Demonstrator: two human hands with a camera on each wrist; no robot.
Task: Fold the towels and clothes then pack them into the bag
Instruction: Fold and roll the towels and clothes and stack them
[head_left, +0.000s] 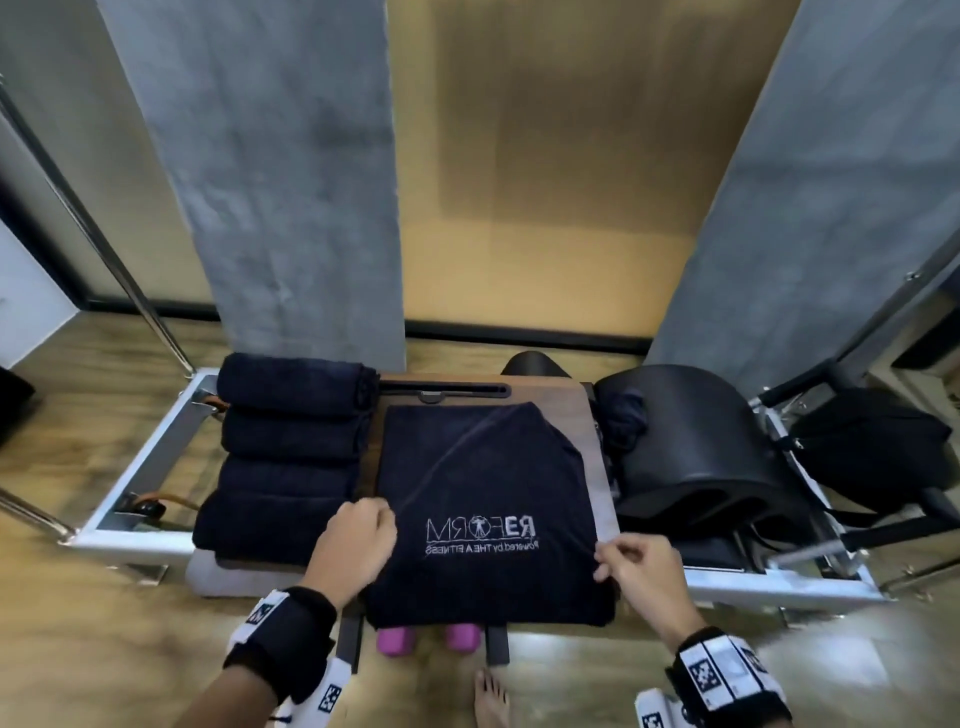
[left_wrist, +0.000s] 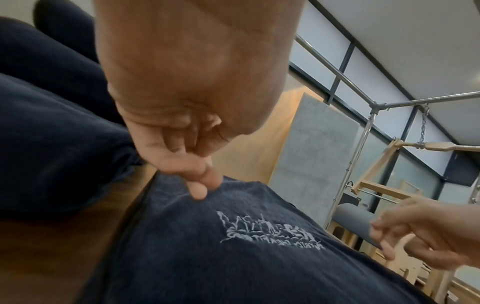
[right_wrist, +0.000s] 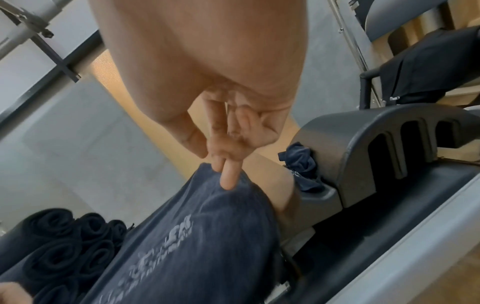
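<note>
Left hand (head_left: 353, 540) is pinching the towel (head_left: 483, 499) at its left edge. Right hand (head_left: 641, 574) is pinching the right edge. Rolled towels (head_left: 291, 447) are lying just left.

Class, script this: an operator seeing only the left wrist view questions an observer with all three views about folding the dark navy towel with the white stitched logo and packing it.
Operator: Is the right hand gripping the navy logo towel?
Observer: Yes; its fingers pinch the towel's right edge and tent it upward.
Operator: Where is the bag?
Observer: A black fabric bag lies far right, beyond the black arched barrel.
</note>
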